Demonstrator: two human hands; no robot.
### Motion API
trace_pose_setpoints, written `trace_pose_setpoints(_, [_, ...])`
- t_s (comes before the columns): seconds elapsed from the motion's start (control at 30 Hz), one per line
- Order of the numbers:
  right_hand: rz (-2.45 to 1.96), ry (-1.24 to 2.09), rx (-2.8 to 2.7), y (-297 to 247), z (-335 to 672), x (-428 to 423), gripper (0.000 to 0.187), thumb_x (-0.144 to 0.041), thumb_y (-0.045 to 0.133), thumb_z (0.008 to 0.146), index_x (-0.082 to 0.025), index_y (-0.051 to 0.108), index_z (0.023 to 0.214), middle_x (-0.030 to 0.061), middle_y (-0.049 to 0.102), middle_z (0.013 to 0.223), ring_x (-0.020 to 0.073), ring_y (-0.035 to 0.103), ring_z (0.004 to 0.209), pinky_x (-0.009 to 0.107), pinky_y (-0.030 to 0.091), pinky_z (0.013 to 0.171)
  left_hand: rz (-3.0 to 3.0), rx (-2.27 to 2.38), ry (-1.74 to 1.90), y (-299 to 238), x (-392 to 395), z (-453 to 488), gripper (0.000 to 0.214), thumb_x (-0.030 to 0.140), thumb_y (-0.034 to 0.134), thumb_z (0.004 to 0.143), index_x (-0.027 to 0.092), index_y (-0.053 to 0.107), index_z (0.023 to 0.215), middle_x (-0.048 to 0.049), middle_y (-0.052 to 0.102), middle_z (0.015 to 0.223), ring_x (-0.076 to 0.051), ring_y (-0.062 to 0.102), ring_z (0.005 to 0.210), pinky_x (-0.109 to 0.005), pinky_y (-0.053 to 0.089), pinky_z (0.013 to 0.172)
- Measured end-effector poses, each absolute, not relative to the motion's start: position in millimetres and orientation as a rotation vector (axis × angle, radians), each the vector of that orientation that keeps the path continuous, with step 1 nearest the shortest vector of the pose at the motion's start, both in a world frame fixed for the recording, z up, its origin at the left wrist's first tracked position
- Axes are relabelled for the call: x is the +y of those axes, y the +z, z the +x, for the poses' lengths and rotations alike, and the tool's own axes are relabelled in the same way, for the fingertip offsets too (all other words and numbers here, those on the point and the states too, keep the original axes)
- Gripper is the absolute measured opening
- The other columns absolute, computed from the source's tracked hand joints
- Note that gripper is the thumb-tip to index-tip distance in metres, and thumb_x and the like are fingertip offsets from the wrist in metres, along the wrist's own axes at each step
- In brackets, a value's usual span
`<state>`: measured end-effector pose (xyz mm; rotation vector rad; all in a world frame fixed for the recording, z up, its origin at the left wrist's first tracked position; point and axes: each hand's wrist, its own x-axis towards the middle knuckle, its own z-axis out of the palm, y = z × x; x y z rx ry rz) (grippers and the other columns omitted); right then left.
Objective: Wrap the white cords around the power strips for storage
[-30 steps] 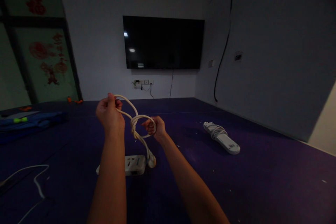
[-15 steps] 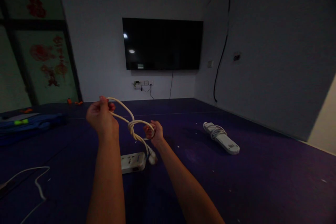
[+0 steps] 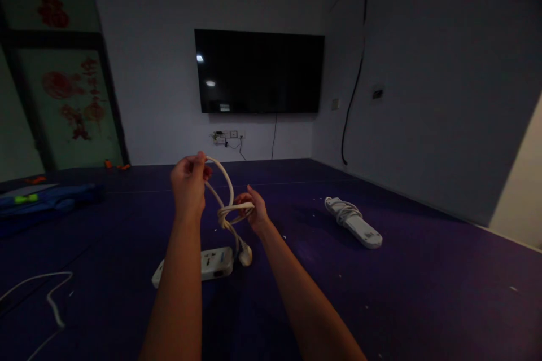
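A cream power cord [image 3: 226,176] is looped and knotted in the air between my hands. My left hand [image 3: 189,181] is closed, pinching one loop of it at the upper left. Lower and to the right, my right hand [image 3: 253,210] has its fingers closed on another loop. Below the knot hangs or rests a white plug [image 3: 245,255]; whether it touches the floor I cannot tell. Beside it a white power strip [image 3: 218,263] lies on the floor, its middle partly covered by my left forearm.
A second power strip [image 3: 365,232] with its cord wrapped round it lies to the right on the purple floor [image 3: 313,293]. At the left are a loose white cable [image 3: 53,302] and blue cloth [image 3: 68,196]. A television [image 3: 260,72] hangs on the far wall.
My left hand has moved right, closer to my right hand, and its loop of cord now stands in a tighter arch. My right hand still grips the other loop.
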<state>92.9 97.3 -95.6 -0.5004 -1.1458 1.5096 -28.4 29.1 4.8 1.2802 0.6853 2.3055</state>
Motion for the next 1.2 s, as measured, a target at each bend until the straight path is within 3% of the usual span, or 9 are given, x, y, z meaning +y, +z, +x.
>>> trace_pose_setpoints(0.23, [-0.494,1.414,-1.450,-72.8,104.1,80.1,0.059,-0.073,0.056,0.059,-0.013,0.062,0.059,0.0020,0.058,0.049,0.0121,0.055,0.046,0.022,0.039,0.047,1.290,0.717,2.211,2.8,31.8,-17.9,0.034,0.046,0.069,0.064,0.016,0.053,0.060,0.0048,0.052,0.051,-0.007,0.050,0.047,-0.018,0.038,0.047])
trace_pose_setpoints(0.4, [-0.499,1.256,-1.608,-49.9,107.7,63.2,0.063,-0.074,0.050,0.065,-0.013,0.065,0.067,0.0028,0.060,0.054,0.0132,0.056,0.052,0.024,0.040,0.054,1.311,0.843,2.154,-3.1,38.1,-19.2,0.038,0.052,0.064,0.066,0.016,0.054,0.060,0.0034,0.054,0.055,-0.009,0.052,0.050,-0.020,0.038,0.048])
trace_pose_setpoints(0.57, [-0.501,0.975,-1.827,-34.1,105.4,47.0,0.044,-0.058,0.060,0.069,-0.015,0.065,0.065,-0.0009,0.058,0.057,0.0085,0.046,0.050,0.021,0.034,0.053,1.463,1.047,2.022,-9.3,44.6,-25.6,0.047,0.062,0.061,0.065,0.015,0.059,0.061,-0.0005,0.058,0.059,-0.013,0.054,0.056,-0.022,0.038,0.052])
trace_pose_setpoints(0.7, [-0.514,0.758,-1.895,-27.2,108.0,41.2,0.038,-0.048,0.056,0.076,-0.014,0.063,0.061,-0.0041,0.049,0.050,0.0067,0.034,0.046,0.021,0.024,0.047,1.527,1.040,1.857,-11.6,47.6,-28.0,0.054,0.068,0.061,0.059,0.016,0.064,0.071,-0.0036,0.063,0.067,-0.017,0.058,0.064,-0.023,0.040,0.053])
trace_pose_setpoints(0.8, [-0.560,0.659,-1.826,-26.1,111.3,43.3,0.033,-0.041,0.051,0.079,-0.015,0.063,0.063,-0.0025,0.052,0.054,0.0073,0.034,0.046,0.021,0.023,0.045,1.534,1.037,1.765,-13.1,47.4,-28.6,0.057,0.070,0.059,0.060,0.016,0.065,0.079,-0.0054,0.066,0.074,-0.018,0.060,0.070,-0.025,0.042,0.055])
trace_pose_setpoints(1.03, [-0.619,0.546,-1.633,-34.4,109.1,54.4,0.028,-0.036,0.047,0.082,-0.017,0.065,0.072,-0.0020,0.053,0.055,0.0088,0.036,0.045,0.022,0.025,0.045,1.676,1.155,1.557,-13.4,36.6,-39.9,0.050,0.064,0.060,0.065,0.016,0.065,0.080,-0.0081,0.068,0.081,-0.019,0.061,0.075,-0.028,0.044,0.065])
trace_pose_setpoints(1.2, [-0.548,0.558,-1.511,-33.6,106.1,53.7,0.028,-0.038,0.046,0.083,-0.018,0.063,0.076,-0.0005,0.057,0.063,0.0093,0.039,0.049,0.021,0.029,0.047,1.832,1.225,1.353,-9.6,20.1,-61.4,0.056,0.043,0.078,0.053,0.016,0.063,0.100,-0.0121,0.066,0.104,-0.026,0.060,0.099,-0.036,0.045,0.083])
